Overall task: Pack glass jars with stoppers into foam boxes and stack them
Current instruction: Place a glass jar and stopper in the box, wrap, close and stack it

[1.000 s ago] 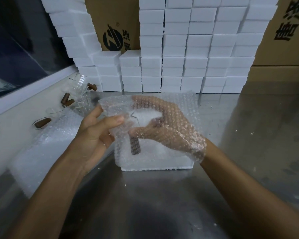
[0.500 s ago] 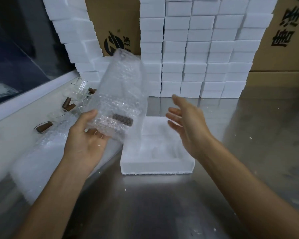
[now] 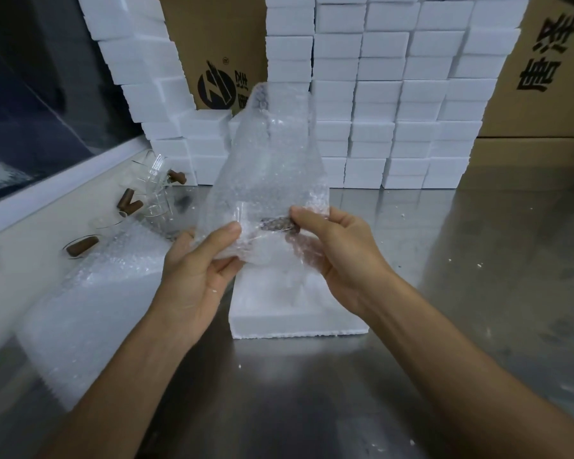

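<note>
Left hand [image 3: 203, 273]: thumb on the near face of the bubble wrap sheet [image 3: 269, 173], fingers curled behind it, gripping its lower left part. Right hand [image 3: 335, 256]: thumb on top, fingers underneath, pinching the lower right part, right at the brown stopper [image 3: 277, 224] that shows through the wrap. The stopper lies roughly sideways between the two thumbs. The glass jar itself is hard to make out through the bubbles; can't tell its outline.

The wrap stands up from the hands and tapers toward the top. It is held above the open foam box [image 3: 299, 316], which sits on the metal table [image 3: 444, 293], directly under the hands.

To the left, a pile of bubble wrap [image 3: 90, 293] lies against the white ledge. Beyond it, loose clear jars [image 3: 156, 180] and brown stoppers [image 3: 130, 202] lie near the ledge, one more stopper [image 3: 82, 246] nearer the camera.

At the back, stacked white foam boxes [image 3: 395, 104] form a wall, with cardboard cartons [image 3: 212, 44] behind them and at the right.
</note>
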`<state>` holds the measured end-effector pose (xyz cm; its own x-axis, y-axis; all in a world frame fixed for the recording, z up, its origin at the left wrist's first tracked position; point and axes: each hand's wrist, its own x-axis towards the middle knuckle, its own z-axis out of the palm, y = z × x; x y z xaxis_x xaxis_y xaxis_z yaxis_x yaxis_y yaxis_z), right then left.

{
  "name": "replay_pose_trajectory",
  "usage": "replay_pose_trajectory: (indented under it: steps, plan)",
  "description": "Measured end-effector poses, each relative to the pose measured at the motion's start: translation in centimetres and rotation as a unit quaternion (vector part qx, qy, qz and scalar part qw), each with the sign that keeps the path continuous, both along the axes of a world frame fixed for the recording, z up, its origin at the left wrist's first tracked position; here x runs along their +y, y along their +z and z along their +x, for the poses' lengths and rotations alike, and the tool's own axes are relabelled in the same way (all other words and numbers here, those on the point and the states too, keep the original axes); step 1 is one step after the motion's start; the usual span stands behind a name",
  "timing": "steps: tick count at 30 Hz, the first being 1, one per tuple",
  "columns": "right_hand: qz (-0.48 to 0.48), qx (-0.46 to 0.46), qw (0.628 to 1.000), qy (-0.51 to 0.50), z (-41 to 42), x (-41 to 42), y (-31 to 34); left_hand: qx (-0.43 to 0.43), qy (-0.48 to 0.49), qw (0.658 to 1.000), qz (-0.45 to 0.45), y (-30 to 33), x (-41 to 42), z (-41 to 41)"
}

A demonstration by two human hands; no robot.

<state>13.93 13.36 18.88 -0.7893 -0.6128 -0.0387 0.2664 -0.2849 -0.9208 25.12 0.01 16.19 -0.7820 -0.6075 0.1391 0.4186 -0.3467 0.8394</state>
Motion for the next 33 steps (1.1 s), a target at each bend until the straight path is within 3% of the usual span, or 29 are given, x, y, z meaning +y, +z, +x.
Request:
replay_pose_trajectory:
  steps: [7,13,15,17,19,21,24,27,33]
  plan:
    - [0.024,0.105,0.994,-0.027,-0.3,0.1,-0.2,-0.061,-0.004,0.994,-0.085,-0.2,-0.7,0.4]
    - [0.063,0.197,0.976,-0.069,-0.5,0.1,-0.8,-0.085,-0.013,0.993,-0.08,-0.2,-0.6,0.5]
    - [0.079,0.319,0.93,-0.168,-0.6,0.1,-1.2,-0.084,-0.009,0.993,-0.077,-0.1,-0.5,0.5]
    - [0.051,0.486,0.834,-0.256,-0.5,0.4,-1.4,-0.076,-0.013,0.995,-0.07,0.1,-0.3,0.6]
    - [0.01,0.611,0.738,-0.285,-0.4,0.3,-1.6,-0.075,-0.014,0.995,-0.064,0.3,-0.1,0.6]
    - [-0.011,0.666,0.697,-0.265,-0.1,0.1,-1.7,-0.077,-0.014,0.995,-0.055,0.6,0.2,0.7]
    - [0.051,0.682,0.701,-0.201,0.3,-0.2,-2.2,-0.075,-0.019,0.996,-0.054,0.9,0.3,0.9]
    - [0.121,0.657,0.734,-0.123,0.5,-0.2,-2.5,-0.079,-0.028,0.995,-0.062,0.9,0.2,1.1]
    - [0.135,0.556,0.817,-0.067,0.3,0.1,-2.3,-0.046,-0.074,0.994,-0.067,0.6,0.3,1.0]
